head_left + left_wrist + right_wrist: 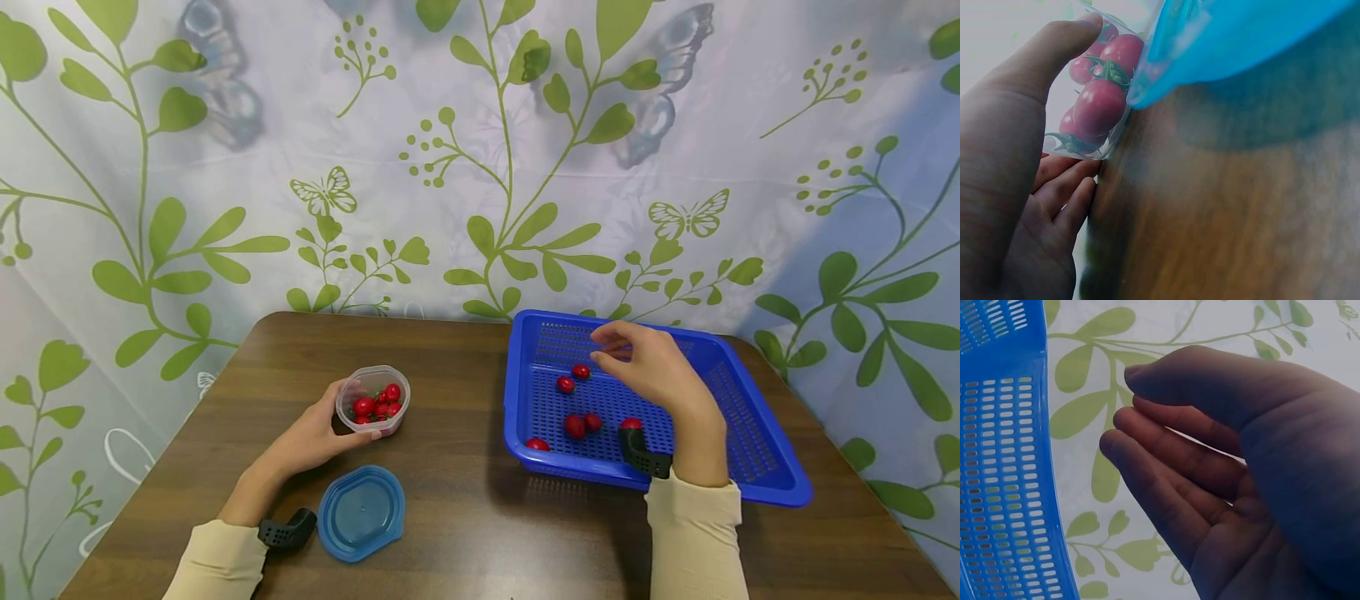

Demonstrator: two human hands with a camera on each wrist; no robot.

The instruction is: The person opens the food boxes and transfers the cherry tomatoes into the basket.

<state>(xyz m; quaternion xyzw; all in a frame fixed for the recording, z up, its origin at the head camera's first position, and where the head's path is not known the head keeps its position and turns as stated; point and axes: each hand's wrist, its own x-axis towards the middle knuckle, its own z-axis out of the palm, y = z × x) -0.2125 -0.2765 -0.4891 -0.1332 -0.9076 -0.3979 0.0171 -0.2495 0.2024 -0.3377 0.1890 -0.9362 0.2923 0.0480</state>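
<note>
A small clear plastic container point(373, 379) with several cherry tomatoes point(364, 407) inside stands on the table's left half. My left hand point(307, 437) grips it from the left, thumb on the near side and fingers round the far side. In the left wrist view green stems show on the tomatoes point(1100, 107) through the clear wall. Above the blue basket point(600, 473) hovers my right hand point(651, 367), fingers loosely bent and nothing between them. Several more cherry tomatoes point(574, 427) lie scattered on the basket's floor, one partly hidden behind the wrist camera.
A blue lid point(362, 514) lies on the wooden table point(450, 508), just in front of the container and close to my left wrist. The basket's raised rim takes up the right side. Behind the table hangs a leaf-patterned cloth point(420, 208).
</note>
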